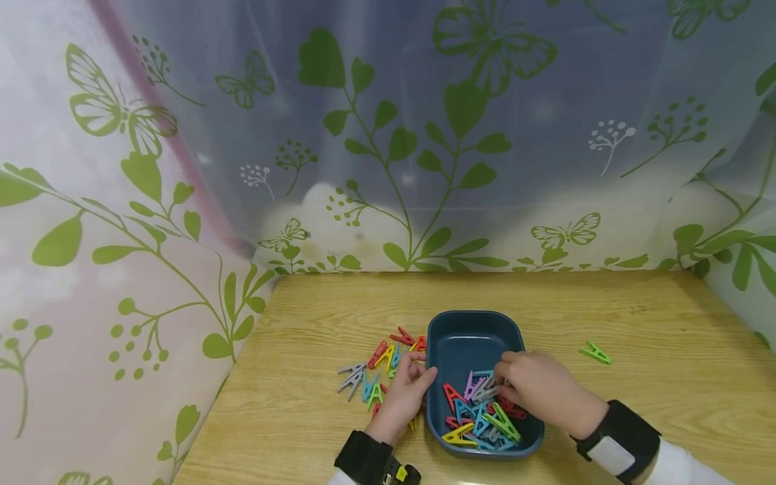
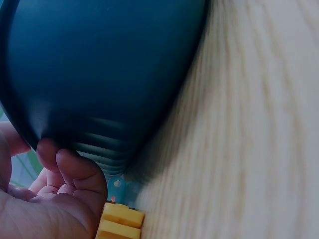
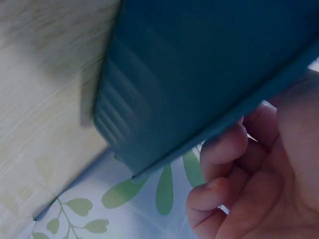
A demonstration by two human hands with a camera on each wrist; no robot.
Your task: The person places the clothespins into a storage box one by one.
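Observation:
A dark blue plastic bin sits on the table with a pile of coloured clothespins in its near half. My left hand holds the bin at its left rim, fingers curled against the wall in the left wrist view. Reaching over the right rim, my right hand has its fingertips among the clothespins and pinches a grey clothespin. In the right wrist view, the bin wall hides part of the fingers. Loose clothespins in several colours lie left of the bin, partly behind my left hand.
One green clothespin lies alone on the wooden table, right of the bin. A curtain printed with leaves and butterflies hangs along the back edge and both sides. In the left wrist view, a yellow clothespin sits close beside the fingers.

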